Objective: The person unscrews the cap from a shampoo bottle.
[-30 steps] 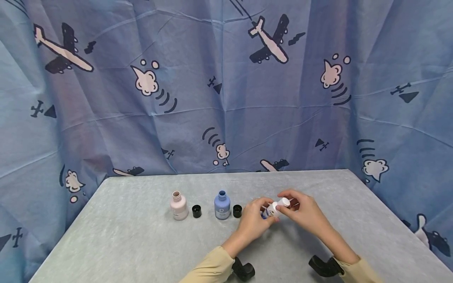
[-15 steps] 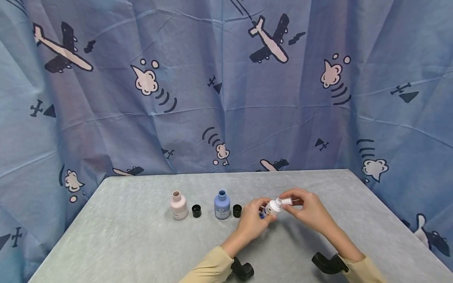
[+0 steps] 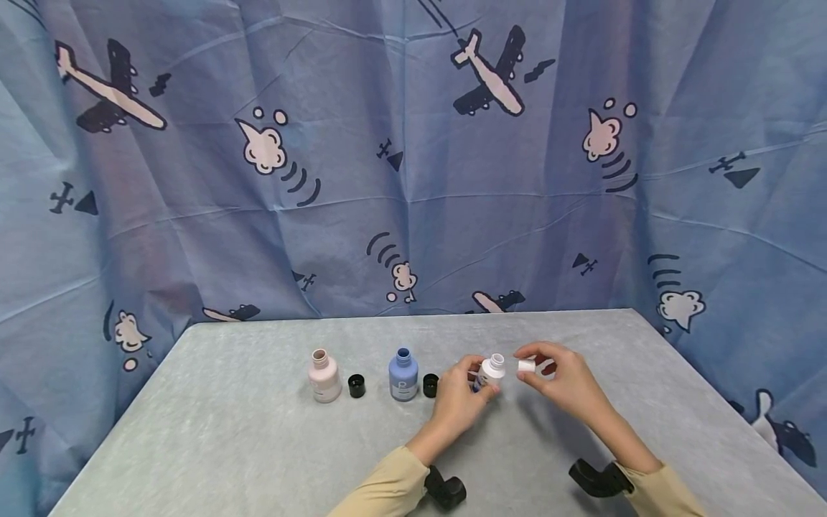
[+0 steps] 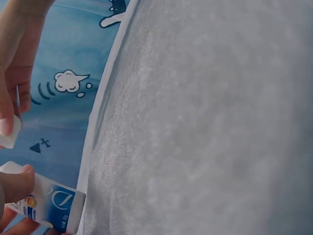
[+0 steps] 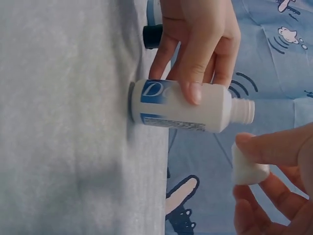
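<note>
In the head view my left hand (image 3: 457, 396) grips a small white bottle (image 3: 494, 369) with a blue label; its threaded neck is bare. The right wrist view shows the bottle (image 5: 210, 105) between thumb and fingers, its base at the table surface. Just right of the neck, my right hand (image 3: 563, 379) pinches a white cap (image 3: 526, 365) between thumb and fingers, apart from the bottle. In the left wrist view the cap (image 4: 10, 134) and the labelled bottle (image 4: 54, 200) both show at the left edge.
A blue bottle (image 3: 403, 377) and a pink bottle (image 3: 324, 378) stand uncapped on the grey table (image 3: 258, 445). Two black caps lie beside them, one cap (image 3: 357, 385) between the bottles, another cap (image 3: 430, 385) near my left hand. A patterned blue curtain (image 3: 362, 179) hangs behind.
The white cap has come off the bottle's neck and moved right in my right hand. The bottle, tilted before, now stands more upright in my left hand.
</note>
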Action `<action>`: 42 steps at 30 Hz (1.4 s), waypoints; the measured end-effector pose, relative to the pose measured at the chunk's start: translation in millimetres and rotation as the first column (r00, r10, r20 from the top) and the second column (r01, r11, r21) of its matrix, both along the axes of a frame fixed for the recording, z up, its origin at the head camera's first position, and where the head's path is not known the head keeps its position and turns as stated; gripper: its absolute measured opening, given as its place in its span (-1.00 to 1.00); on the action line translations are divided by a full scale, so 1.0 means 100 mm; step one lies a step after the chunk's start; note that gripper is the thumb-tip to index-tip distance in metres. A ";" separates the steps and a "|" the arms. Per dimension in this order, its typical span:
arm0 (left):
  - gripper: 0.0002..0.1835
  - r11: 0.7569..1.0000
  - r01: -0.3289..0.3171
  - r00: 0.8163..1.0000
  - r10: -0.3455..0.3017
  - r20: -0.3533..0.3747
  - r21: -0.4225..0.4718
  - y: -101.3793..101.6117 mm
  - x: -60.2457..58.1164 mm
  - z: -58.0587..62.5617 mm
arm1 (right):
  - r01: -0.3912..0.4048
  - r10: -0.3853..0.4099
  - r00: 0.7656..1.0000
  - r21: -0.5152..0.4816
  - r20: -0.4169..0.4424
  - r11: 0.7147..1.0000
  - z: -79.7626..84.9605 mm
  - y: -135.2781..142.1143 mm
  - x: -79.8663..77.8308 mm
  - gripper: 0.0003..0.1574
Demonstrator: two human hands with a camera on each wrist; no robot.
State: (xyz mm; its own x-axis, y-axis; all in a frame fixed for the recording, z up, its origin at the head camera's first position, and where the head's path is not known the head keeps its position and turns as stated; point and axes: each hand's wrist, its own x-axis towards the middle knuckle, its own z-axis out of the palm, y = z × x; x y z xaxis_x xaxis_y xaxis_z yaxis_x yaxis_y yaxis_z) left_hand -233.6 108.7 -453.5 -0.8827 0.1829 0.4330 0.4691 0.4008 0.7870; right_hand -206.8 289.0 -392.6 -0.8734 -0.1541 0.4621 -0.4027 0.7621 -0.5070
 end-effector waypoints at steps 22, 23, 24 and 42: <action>-0.58 0.998 -0.036 0.995 0.031 0.099 0.044 -0.04 -0.03 0.02 | -0.094 0.105 0.983 -0.077 0.149 0.993 -0.33 0.04 -0.23 -0.67; -0.58 0.998 -0.035 0.995 0.031 0.098 0.046 -0.04 -0.03 0.02 | -0.098 0.107 0.982 -0.066 0.153 0.993 -0.34 0.04 -0.24 -0.68; -0.58 0.998 -0.035 0.995 0.031 0.094 0.045 -0.04 -0.02 0.03 | -0.103 0.110 0.982 -0.052 0.153 0.993 -0.35 0.05 -0.25 -0.68; -0.63 0.998 0.038 0.994 -0.042 0.098 0.042 -0.30 0.23 0.21 | -0.108 0.080 0.970 0.115 0.228 0.987 -0.40 0.05 -0.22 -0.69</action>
State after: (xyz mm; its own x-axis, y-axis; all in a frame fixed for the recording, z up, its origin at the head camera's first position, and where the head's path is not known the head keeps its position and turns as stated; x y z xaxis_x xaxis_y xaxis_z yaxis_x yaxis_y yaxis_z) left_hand -210.8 79.1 -433.0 -0.9137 0.2031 0.3519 0.4034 0.3501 0.8454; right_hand -228.5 293.8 -432.4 -0.9306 -0.2849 0.2298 -0.3638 0.7892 -0.4947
